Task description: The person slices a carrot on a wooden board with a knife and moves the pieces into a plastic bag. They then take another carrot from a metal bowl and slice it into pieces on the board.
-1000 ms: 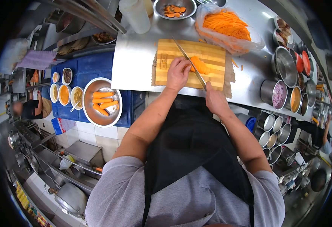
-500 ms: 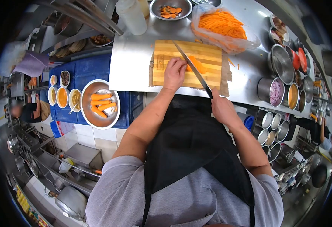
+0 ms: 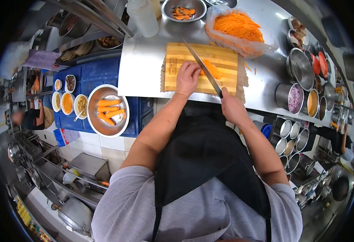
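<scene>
On the striped wooden cutting board (image 3: 176,84), my left hand (image 3: 188,78) has its fingers curled and pressed down on a carrot (image 3: 202,73), mostly hidden under the fingertips beside the blade. My right hand (image 3: 233,107) is wrapped around the handle of a long kitchen knife (image 3: 204,67). The blade slants from the board's near right edge up to its far edge, close to my left fingertips. Thin carrot slices (image 3: 213,69) lie overlapping just right of the blade.
A plastic bag of shredded carrot (image 3: 237,28) and a bowl of carrot rounds (image 3: 184,14) are behind the board. Whole carrots lie in a metal bowl (image 3: 108,129) at left. Pots, including one of chopped onion (image 3: 294,99), line the right. Other people stand at both sides.
My right hand has slid the knife slightly forward and left, away from my body. My left hand stays curled in nearly the same place on the board.
</scene>
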### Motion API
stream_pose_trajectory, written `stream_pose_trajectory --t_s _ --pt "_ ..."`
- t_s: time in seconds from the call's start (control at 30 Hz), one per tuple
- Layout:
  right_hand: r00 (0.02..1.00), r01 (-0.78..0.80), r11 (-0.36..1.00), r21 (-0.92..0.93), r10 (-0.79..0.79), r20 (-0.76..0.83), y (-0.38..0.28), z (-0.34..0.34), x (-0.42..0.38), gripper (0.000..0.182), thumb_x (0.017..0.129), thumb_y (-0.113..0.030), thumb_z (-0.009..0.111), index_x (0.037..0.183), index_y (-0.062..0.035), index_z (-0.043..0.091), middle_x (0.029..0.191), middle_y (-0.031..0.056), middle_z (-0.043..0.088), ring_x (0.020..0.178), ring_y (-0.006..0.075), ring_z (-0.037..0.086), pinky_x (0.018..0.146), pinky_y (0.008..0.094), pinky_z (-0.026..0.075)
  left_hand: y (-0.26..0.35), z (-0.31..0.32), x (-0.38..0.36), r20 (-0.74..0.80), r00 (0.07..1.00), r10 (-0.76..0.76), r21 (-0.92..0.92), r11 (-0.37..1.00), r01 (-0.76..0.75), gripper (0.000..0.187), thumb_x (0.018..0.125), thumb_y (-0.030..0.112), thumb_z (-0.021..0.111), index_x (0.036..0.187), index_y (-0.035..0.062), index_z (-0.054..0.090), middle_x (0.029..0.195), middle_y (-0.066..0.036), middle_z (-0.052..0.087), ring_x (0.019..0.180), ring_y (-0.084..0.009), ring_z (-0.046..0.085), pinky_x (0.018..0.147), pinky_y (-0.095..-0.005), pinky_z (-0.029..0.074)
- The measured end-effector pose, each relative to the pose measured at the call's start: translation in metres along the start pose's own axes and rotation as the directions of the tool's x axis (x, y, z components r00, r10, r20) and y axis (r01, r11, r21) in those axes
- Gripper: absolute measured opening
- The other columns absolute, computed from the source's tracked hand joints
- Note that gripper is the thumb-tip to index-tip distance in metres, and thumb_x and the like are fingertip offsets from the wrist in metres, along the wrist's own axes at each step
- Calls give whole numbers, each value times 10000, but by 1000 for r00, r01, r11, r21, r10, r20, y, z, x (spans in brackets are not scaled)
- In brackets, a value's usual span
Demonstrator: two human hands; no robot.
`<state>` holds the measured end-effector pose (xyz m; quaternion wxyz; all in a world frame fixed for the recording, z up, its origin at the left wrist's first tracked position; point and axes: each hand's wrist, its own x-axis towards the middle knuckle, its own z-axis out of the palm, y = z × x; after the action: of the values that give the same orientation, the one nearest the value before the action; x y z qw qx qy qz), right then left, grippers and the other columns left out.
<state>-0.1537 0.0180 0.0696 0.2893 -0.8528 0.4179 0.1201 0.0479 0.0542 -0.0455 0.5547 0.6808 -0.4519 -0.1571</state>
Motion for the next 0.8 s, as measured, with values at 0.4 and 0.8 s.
stream_pose_trajectory --t_s 0.4,0.8 --pt "999 -35 999 -2 35 13 3 14 -9 220 950 -40 492 1163 -6 445 772 329 656 776 531 654 725 624 492 -1 -3 -3 -9 1000 25 34 999 -25 139 852 2 709 982 46 695 1000 -128 626 962 -340 632 837 -406 536" --pt "1000 -20 999 32 20 7 -4 -6 -1 178 977 -59 475 1141 -5 433 775 317 660 782 529 654 733 624 489 0 0 -1 -17 1000 10 14 1000 -10 141 858 -3 700 989 47 688 1022 -132 631 968 -348 635 833 -414 536"
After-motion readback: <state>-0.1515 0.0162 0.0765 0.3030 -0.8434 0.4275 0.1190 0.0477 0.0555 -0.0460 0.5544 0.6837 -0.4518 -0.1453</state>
